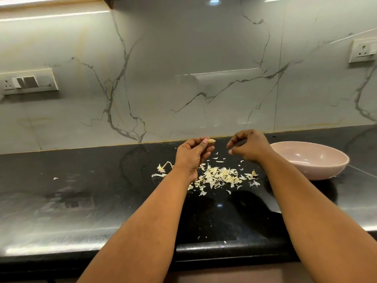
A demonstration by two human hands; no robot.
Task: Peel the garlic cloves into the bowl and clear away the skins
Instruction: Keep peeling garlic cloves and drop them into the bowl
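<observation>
Head view: bowl [310,160] contents unseen.

bowl [310,160] contents hidden by near rim, right hand [247,147] fingertips blurred

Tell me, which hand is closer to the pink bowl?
The right hand. It hovers just beside the pink bowl's left rim, fingers curled. The left hand is farther left, across the pile of skins, pinching a garlic clove.

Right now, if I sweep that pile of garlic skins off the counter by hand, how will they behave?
The garlic skins look thin, curled and papery, so probably very light and apt to scatter. Strays already lie far from the pile, so some will likely escape. The black counter looks glossy; flakes may slide easily.
</observation>
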